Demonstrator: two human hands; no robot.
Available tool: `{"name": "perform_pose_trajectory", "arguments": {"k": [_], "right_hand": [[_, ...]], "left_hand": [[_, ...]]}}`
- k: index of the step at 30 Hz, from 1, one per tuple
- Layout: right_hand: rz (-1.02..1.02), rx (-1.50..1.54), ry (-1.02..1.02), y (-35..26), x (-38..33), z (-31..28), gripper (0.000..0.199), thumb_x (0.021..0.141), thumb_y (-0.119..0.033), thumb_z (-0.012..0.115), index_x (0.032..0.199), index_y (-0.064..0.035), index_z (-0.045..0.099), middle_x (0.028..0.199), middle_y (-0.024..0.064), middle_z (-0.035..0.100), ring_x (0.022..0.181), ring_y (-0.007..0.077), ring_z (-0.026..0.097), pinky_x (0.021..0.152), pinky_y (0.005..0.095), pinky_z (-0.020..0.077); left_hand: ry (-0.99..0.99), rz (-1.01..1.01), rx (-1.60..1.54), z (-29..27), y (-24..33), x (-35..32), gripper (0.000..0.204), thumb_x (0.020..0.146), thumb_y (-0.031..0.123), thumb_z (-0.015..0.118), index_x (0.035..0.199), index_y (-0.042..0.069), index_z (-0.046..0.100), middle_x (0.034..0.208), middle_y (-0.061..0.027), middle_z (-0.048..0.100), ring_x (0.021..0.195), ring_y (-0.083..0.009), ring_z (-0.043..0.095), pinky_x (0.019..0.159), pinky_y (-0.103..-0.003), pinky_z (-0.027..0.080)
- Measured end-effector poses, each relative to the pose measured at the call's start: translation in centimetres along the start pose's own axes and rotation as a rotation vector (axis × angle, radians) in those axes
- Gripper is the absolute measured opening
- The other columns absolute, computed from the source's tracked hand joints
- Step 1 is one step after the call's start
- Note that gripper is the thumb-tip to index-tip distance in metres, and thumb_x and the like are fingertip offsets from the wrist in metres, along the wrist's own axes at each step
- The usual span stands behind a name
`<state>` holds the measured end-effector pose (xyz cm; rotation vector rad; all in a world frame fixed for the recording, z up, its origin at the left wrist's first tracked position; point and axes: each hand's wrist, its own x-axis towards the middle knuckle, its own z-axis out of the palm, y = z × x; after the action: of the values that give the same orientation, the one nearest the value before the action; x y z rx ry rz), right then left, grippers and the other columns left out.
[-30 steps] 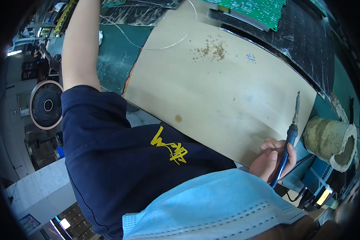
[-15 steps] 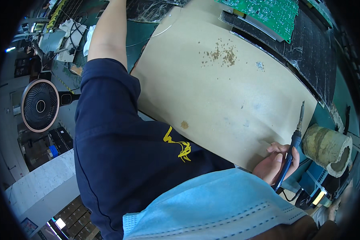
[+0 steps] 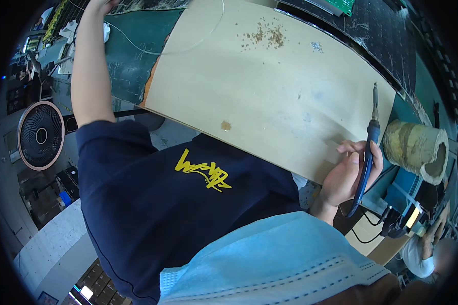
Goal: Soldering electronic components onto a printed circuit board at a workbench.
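My right hand (image 3: 347, 175) is closed around the dark blue handle of a soldering iron (image 3: 373, 133), at the right side of a pale tan board (image 3: 213, 86). The iron's metal tip points up and away, above the board's right edge. My left arm reaches to the far left, where my left hand (image 3: 105, 5) is cut off by the upper edge, so its fingers are hidden. A thin pale wire (image 3: 132, 42) loops from near that hand across to the board. Small brown pieces (image 3: 275, 38) and a little cluster of silvery bits (image 3: 316, 47) lie scattered on the board's far part.
A rough hollow cylinder (image 3: 407, 147) lies right of the iron, with a blue box (image 3: 403, 189) and black cable nearer me. A black mat (image 3: 387, 43) and part of a green circuit board (image 3: 343, 5) sit beyond the board. A fan (image 3: 40, 134) stands left; another person (image 3: 420, 256) is at lower right.
My left arm has swung left, and more of the wire shows. The view has shifted, leaving only a corner of the green circuit board in sight. My right hand keeps holding the iron.
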<state>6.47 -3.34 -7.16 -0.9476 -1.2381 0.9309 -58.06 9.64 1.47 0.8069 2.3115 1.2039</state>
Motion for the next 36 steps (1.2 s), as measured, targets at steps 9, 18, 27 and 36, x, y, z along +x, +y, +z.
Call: {"name": "perform_pose_trajectory", "arguments": {"k": [9,18,27,36], "right_hand": [[-0.199,-0.033,-0.156,-0.6,0.4,-0.1,0.038,0.11,-0.028,0.048,0.138,-0.0011,0.046,0.099,0.0201,0.064,0.085,0.0328,0.073,0.079,0.0404,0.0552],[-0.263,-0.297,-0.46,-1.6,1.4,1.8,0.055,0.095,-0.007,0.071,0.141,-0.0048,0.039,0.148,0.0311,0.044,0.145,0.0426,0.043,0.114,0.0546,0.042],[-0.147,-0.343,-0.362,-1.0,1.6,3.0,0.056,0.086,-0.004,0.08,0.134,-0.0051,0.05,0.146,0.0243,0.057,0.126,0.037,0.062,0.102,0.0394,0.0503],[-0.197,-0.396,-0.439,-0.3,1.2,3.8,0.055,0.082,0.0,0.08,0.131,-0.0051,0.054,0.141,0.0239,0.059,0.123,0.0413,0.063,0.1,0.0415,0.051]], "left_hand": [[-0.327,0.119,-0.27,-0.9,2.1,-24.7,0.031,0.106,0.031,0.054,0.121,0.006,0.066,0.093,-0.0055,0.073,0.076,-0.0196,0.071,0.065,-0.031,0.055],[-1.066,0.003,-0.111,12.8,2.1,-36.4,0.061,0.109,0.054,0.042,0.113,0.0,0.071,0.09,-0.0036,0.069,0.082,-0.0094,0.059,0.069,-0.025,0.048],[-1.352,0.035,-0.05,17.3,2.6,-39.1,0.067,0.11,0.055,0.037,0.085,0.0,0.066,0.069,-0.0054,0.061,0.062,-0.0163,0.052,0.06,-0.035,0.043],[-1.225,0.596,0.3,16.1,3.4,-39.0,0.035,0.108,0.026,0.052,0.098,-0.003,0.067,0.075,-0.0127,0.064,0.065,-0.0193,0.063,0.065,-0.037,0.052]]}}
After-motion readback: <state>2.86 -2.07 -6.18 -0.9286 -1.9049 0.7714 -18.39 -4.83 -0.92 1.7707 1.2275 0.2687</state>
